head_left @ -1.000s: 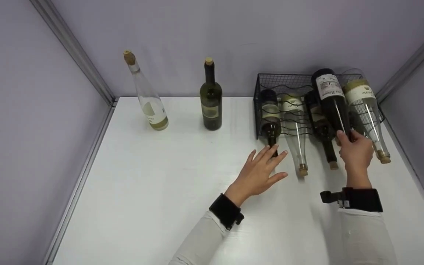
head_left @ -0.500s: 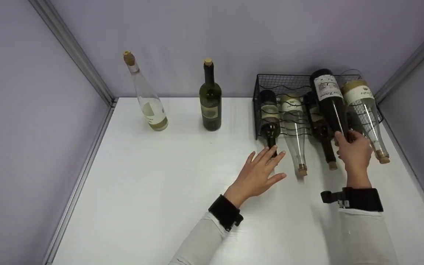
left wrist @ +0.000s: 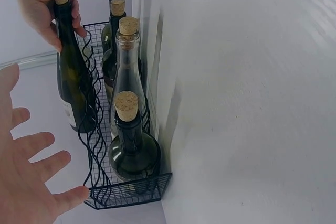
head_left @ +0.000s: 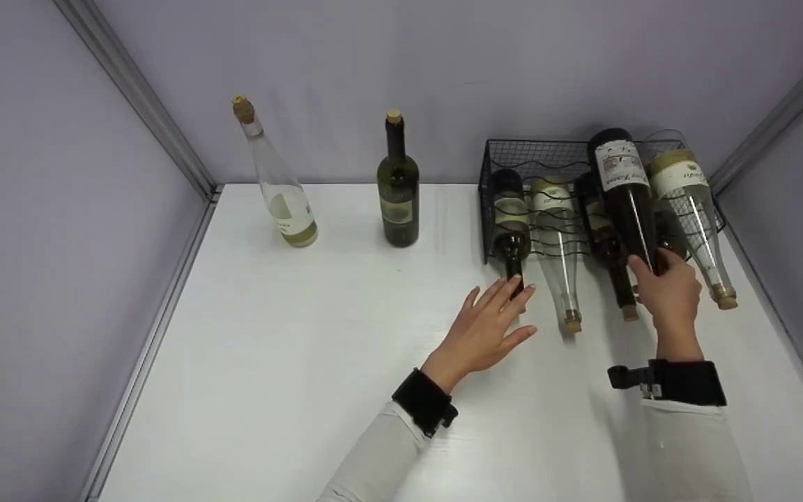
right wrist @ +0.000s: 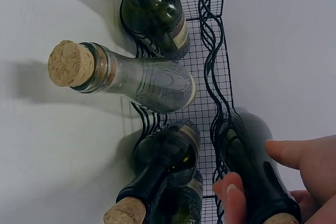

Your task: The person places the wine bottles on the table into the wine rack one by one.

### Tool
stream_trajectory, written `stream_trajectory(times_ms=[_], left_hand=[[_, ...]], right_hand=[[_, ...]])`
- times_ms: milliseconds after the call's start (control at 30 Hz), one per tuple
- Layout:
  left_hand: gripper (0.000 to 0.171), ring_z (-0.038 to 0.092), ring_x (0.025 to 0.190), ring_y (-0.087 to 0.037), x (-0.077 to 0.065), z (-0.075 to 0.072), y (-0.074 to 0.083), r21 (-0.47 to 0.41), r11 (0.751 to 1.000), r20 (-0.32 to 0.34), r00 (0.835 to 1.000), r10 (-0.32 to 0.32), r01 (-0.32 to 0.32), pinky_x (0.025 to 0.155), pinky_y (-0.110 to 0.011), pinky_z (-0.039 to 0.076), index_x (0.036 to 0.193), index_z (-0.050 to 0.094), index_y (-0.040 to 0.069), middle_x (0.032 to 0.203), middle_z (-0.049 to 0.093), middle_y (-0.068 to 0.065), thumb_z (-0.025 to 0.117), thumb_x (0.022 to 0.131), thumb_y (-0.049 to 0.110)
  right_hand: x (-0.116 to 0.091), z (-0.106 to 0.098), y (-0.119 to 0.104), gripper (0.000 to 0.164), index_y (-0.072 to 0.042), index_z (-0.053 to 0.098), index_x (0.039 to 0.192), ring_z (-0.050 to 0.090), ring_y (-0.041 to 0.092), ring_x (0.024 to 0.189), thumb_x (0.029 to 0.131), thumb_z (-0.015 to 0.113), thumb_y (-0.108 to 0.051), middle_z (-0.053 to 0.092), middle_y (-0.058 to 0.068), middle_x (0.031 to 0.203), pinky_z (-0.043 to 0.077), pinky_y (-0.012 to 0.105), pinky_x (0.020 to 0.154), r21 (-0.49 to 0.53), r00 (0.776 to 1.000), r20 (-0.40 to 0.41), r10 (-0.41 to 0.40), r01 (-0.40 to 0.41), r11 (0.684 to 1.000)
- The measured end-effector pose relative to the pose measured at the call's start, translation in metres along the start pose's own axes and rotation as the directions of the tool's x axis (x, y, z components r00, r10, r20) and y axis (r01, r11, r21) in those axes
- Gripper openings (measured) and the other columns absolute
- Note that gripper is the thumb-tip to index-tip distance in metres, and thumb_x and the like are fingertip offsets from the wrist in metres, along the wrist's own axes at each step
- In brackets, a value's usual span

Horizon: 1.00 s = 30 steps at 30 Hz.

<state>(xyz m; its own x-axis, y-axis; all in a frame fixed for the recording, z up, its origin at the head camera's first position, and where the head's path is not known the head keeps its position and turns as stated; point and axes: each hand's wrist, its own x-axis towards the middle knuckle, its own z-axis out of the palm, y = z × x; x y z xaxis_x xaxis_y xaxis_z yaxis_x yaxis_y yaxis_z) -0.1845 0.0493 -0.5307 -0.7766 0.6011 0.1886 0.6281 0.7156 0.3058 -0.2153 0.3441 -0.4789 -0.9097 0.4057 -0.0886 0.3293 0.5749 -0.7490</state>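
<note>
My right hand point(head_left: 668, 293) holds a dark wine bottle point(head_left: 624, 178) by its neck, thumb and fingers curled round it. This bottle lies on the upper tier of a black wire rack point(head_left: 537, 150), its corked end toward me. Beside it on the right lies a clear corked bottle point(head_left: 694, 216). Several more bottles lie below, among them a dark green bottle point(left wrist: 134, 156) and a clear bottle point(right wrist: 147, 82). My left hand point(head_left: 478, 331) is spread in front of the rack, over the leftmost bottle's neck in the head view; the left wrist view shows it apart from the bottles.
On the white table point(head_left: 290, 362), a clear corked bottle point(head_left: 283, 192) stands at the back left. A dark green corked bottle point(head_left: 399, 188) stands upright between it and the rack. Pale walls point(head_left: 304, 56) with metal edging enclose the back and sides.
My right hand has shifted slightly left at the bottle's neck, and the bottle has hardly moved. My left hand has drifted slightly left, fingers still spread.
</note>
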Motion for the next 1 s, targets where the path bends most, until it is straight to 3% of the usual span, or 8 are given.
stream_trajectory(times_ms=[100,200,267,333,600,1000], left_hand=[[0.064,0.020,0.147,-0.019,-0.001,0.000,-0.003,-0.003,1.000,0.009,1.000,-0.015,0.015,0.113,-0.052,0.026,0.158,0.021,0.026,0.162,0.020,-0.002,0.028,0.103,0.057],[0.064,0.019,0.147,-0.019,-0.002,0.000,-0.006,-0.013,1.000,0.009,1.000,-0.028,0.028,0.113,-0.052,0.025,0.158,0.022,0.027,0.162,0.020,-0.001,0.028,0.103,0.058],[0.064,0.019,0.147,-0.019,-0.002,0.000,-0.009,-0.023,0.999,0.001,0.999,-0.033,0.033,0.113,-0.052,0.025,0.158,0.022,0.026,0.162,0.021,-0.001,0.029,0.103,0.058],[0.065,0.019,0.147,-0.019,-0.003,-0.001,-0.012,-0.032,0.999,-0.006,0.999,-0.037,0.037,0.113,-0.052,0.024,0.158,0.022,0.025,0.162,0.021,-0.002,0.030,0.103,0.058],[0.066,0.024,0.146,-0.022,-0.006,-0.005,-0.026,-0.041,0.995,-0.049,0.995,-0.091,0.089,0.113,-0.053,0.024,0.157,0.025,0.024,0.161,0.023,-0.005,0.032,0.102,0.059],[0.066,0.030,0.143,-0.026,-0.015,-0.017,-0.056,-0.049,0.980,-0.120,0.973,-0.198,0.194,0.112,-0.054,0.027,0.156,0.030,0.022,0.157,0.031,-0.007,0.035,0.101,0.059]], right_hand=[[-0.002,0.000,0.000,0.073,-0.002,0.033,0.152,0.060,0.002,0.064,0.097,0.052,-0.046,0.055,0.027,0.132,0.051,0.024,0.066,-0.030,1.000,-0.003,-0.010,0.009,1.000],[-0.004,-0.001,-0.002,0.074,-0.001,0.029,0.153,0.067,0.027,0.095,0.098,0.053,-0.043,0.051,0.028,0.137,0.049,0.042,0.088,-0.034,1.000,-0.010,-0.016,0.016,0.999],[-0.004,-0.001,-0.002,0.075,0.000,0.026,0.154,0.055,0.041,0.118,0.098,0.054,-0.041,0.047,0.029,0.141,0.041,0.051,0.099,-0.026,1.000,-0.009,-0.026,0.026,0.999],[-0.005,-0.001,-0.002,0.075,0.001,0.023,0.154,0.043,0.047,0.129,0.098,0.054,-0.039,0.042,0.030,0.144,0.035,0.055,0.105,-0.020,0.999,-0.004,-0.052,0.052,0.998],[-0.012,-0.002,-0.007,0.074,0.005,0.024,0.152,0.031,0.054,0.133,0.098,0.059,-0.031,0.032,0.038,0.146,0.027,0.061,0.107,-0.066,0.979,-0.023,-0.201,0.199,0.978],[-0.031,0.002,-0.036,0.077,-0.005,0.023,0.156,0.018,0.051,0.140,0.097,0.062,-0.035,0.019,0.031,0.154,0.020,0.067,0.107,-0.020,0.960,0.017,-0.279,0.279,0.960]])
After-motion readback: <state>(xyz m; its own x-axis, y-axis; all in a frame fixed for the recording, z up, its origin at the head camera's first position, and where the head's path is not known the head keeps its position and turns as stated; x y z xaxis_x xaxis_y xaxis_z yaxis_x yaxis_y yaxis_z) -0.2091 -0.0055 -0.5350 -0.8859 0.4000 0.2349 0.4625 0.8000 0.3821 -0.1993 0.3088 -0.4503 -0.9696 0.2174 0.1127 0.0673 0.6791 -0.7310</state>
